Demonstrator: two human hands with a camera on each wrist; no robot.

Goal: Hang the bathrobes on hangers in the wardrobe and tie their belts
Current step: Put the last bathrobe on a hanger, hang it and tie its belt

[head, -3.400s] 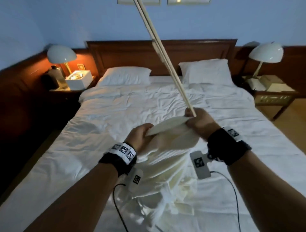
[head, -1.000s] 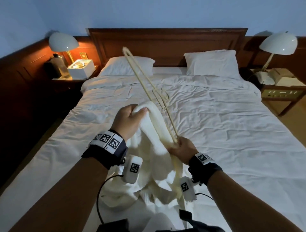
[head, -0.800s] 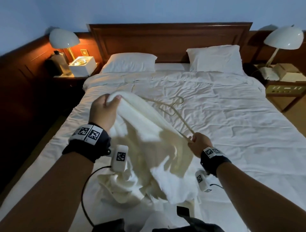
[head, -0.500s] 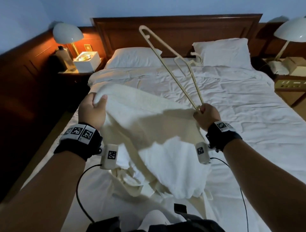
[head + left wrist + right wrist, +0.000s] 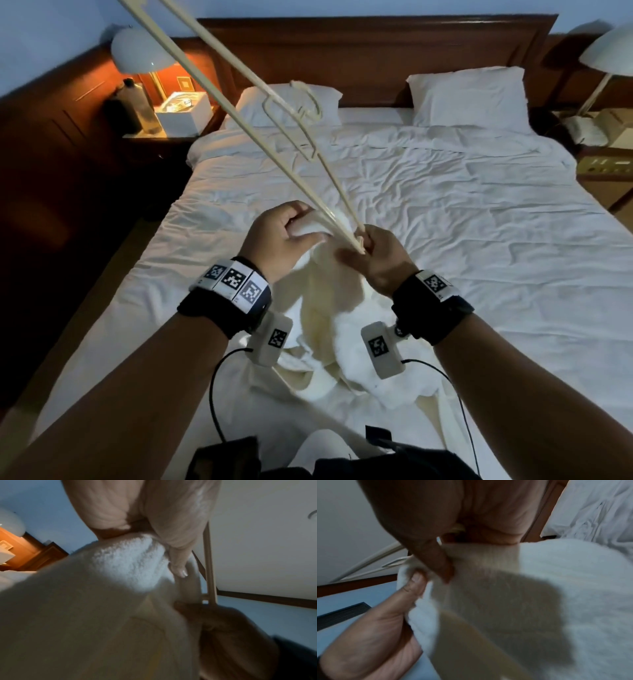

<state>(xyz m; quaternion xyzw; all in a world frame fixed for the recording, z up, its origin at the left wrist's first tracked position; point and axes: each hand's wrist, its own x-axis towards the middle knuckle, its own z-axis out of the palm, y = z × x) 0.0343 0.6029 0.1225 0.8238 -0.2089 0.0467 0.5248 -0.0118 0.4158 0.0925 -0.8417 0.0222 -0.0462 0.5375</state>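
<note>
One white, fluffy terry bathrobe [image 5: 329,329] hangs bunched between the hands above the bed [image 5: 479,240], its lower folds piled on the sheet. The left hand [image 5: 277,240] has its fingers curled round a fold of the cloth, and the right hand [image 5: 376,260] pinches one end of the single cream plastic hanger [image 5: 274,113], which slants up and away to the left. Two pillows [image 5: 467,96] and two lamps [image 5: 140,51] flank the headboard.

both forearms extended forward, wrists close together; left hand [image 5: 277,236] fingers curled in a grip; right hand [image 5: 380,255] likewise clenched.
</note>
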